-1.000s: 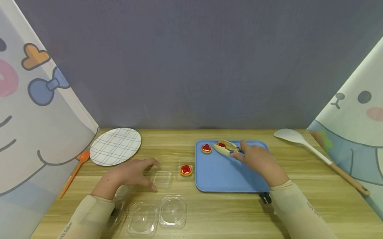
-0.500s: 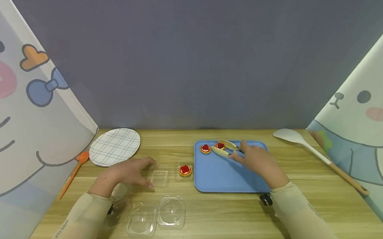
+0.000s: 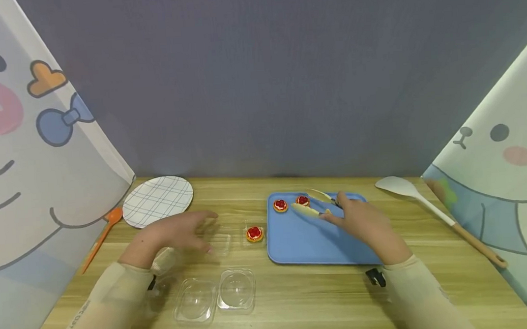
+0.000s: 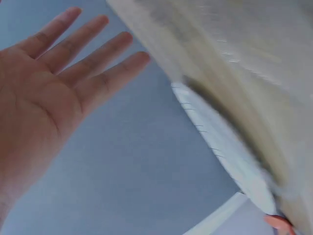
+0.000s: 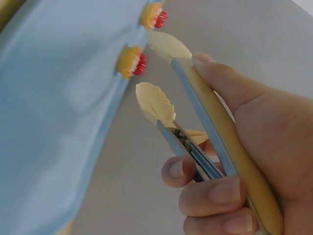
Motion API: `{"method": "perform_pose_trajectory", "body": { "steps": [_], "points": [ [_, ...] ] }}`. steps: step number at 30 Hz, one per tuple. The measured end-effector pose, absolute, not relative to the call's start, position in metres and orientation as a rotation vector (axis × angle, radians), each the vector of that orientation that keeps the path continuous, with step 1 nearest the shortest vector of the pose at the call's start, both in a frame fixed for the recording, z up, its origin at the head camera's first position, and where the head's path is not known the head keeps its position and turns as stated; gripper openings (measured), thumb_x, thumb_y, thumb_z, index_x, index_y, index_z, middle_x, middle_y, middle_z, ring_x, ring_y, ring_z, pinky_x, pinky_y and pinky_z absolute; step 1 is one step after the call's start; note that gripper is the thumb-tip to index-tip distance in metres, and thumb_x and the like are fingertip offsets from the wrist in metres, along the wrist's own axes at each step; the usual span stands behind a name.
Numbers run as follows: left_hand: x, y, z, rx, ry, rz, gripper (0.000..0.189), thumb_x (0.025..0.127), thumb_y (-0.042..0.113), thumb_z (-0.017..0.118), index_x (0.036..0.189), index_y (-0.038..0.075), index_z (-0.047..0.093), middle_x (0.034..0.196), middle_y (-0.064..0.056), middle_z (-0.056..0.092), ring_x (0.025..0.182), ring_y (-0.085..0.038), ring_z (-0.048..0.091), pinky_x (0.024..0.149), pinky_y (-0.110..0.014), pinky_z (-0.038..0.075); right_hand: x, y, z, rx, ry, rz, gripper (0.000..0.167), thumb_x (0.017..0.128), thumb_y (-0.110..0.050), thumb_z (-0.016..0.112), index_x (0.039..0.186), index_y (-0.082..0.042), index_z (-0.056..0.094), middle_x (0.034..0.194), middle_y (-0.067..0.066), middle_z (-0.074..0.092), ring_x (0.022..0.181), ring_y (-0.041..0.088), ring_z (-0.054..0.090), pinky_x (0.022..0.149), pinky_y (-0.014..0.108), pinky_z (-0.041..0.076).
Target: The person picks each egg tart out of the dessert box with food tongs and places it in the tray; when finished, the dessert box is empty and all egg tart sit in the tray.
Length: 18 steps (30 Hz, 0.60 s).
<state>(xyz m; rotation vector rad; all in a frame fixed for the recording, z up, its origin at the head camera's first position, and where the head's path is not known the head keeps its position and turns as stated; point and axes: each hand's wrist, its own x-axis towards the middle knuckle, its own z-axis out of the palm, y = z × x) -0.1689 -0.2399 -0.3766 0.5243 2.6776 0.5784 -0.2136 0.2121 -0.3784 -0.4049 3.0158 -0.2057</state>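
My right hand (image 3: pixel 364 221) grips a pair of tongs (image 5: pixel 168 46) with cream tips, fingers and thumb wrapped around its arms in the right wrist view. The tips are spread apart, angled toward a small fruit tart (image 3: pixel 302 201) on the blue tray (image 3: pixel 312 242). A second tart (image 3: pixel 280 205) sits left of it. My left hand (image 3: pixel 178 231) hovers with straight fingers and nothing in its grasp; its palm (image 4: pixel 36 107) shows in the left wrist view. Beside its fingertips is a clear plastic container (image 3: pixel 220 243). Another tart (image 3: pixel 254 234) rests in a clear container to the right.
Two clear lids or boxes (image 3: pixel 236 289) (image 3: pixel 195 301) lie at the near side of the wooden table (image 3: pixel 301 304). A checked plate (image 3: pixel 158 201) and an orange spoon (image 3: pixel 105 236) are at left. A white ladle-like spatula (image 3: pixel 424 204) with a wooden handle lies at right.
The tongs' tips have spread wider, and my right hand has shifted slightly right, away from the tart. My left hand stays near the clear container with only slight movement.
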Motion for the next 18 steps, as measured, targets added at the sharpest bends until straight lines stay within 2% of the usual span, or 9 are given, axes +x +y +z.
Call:
{"method": "perform_pose_trajectory", "body": {
  "steps": [7, 13, 18],
  "points": [
    [-0.169, -0.223, -0.359, 0.601, 2.719, 0.621, 0.094, 0.088, 0.055, 0.084, 0.159, 0.006, 0.045, 0.163, -0.016, 0.051, 0.154, -0.04, 0.046, 0.125, -0.06, 0.041, -0.192, 0.217, -0.356, -0.495, 3.173, -0.268, 0.069, 0.098, -0.076, 0.056, 0.122, -0.011, 0.055, 0.073, 0.004, 0.061, 0.057, 0.021, 0.053, 0.047, 0.033, 0.037],
    [-0.176, -0.203, -0.359, 0.641, 2.733, 0.569, 0.091, 0.089, 0.047, 0.085, 0.158, 0.003, 0.046, 0.162, -0.018, 0.052, 0.153, -0.04, 0.047, 0.126, -0.057, 0.041, -0.175, 0.203, -0.338, -0.596, 3.218, -0.274, 0.069, 0.097, -0.078, 0.054, 0.125, -0.015, 0.054, 0.067, -0.001, 0.056, 0.053, 0.017, 0.048, 0.045, 0.032, 0.034],
    [-0.184, -0.189, -0.363, 0.646, 2.711, 0.503, 0.096, 0.088, 0.049, 0.086, 0.159, 0.0, 0.043, 0.163, -0.02, 0.05, 0.155, -0.04, 0.046, 0.128, -0.056, 0.039, -0.165, 0.189, -0.337, -0.695, 3.262, -0.245, 0.067, 0.096, -0.076, 0.059, 0.122, -0.015, 0.058, 0.06, -0.003, 0.049, 0.048, 0.014, 0.042, 0.041, 0.029, 0.032]
  ]
}}
